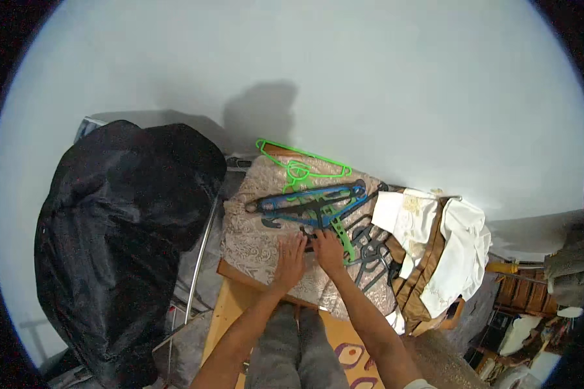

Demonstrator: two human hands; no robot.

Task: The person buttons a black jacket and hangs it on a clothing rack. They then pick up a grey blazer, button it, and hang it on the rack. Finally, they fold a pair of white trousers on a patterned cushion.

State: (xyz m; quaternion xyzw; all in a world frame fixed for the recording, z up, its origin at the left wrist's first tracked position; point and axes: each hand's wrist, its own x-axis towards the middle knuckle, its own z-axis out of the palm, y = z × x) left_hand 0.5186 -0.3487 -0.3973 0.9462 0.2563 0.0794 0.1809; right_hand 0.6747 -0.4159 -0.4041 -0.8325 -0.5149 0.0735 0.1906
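Observation:
Several plastic clothes hangers lie heaped on a table covered with a patterned beige cloth point(253, 243). My right hand point(330, 250) has its fingers curled over the neck of a black hanger point(316, 206), whose hook is partly hidden. My left hand point(291, 257) lies flat on the cloth beside it, fingers extended close to the hook. Under the black hanger are a blue hanger point(343, 214) and a green hanger point(343, 238). A bright green hanger point(316, 165) lies apart at the back edge. More dark grey hangers point(369, 253) are tangled to the right of my right hand.
White and brown satin-like clothing point(442, 243) is piled at the table's right end. A large black cover point(126, 233) drapes over something on the left, near a metal tube point(202, 257). A pale wall point(345, 87) rises behind. Mixed household items point(520, 335) fill the lower right.

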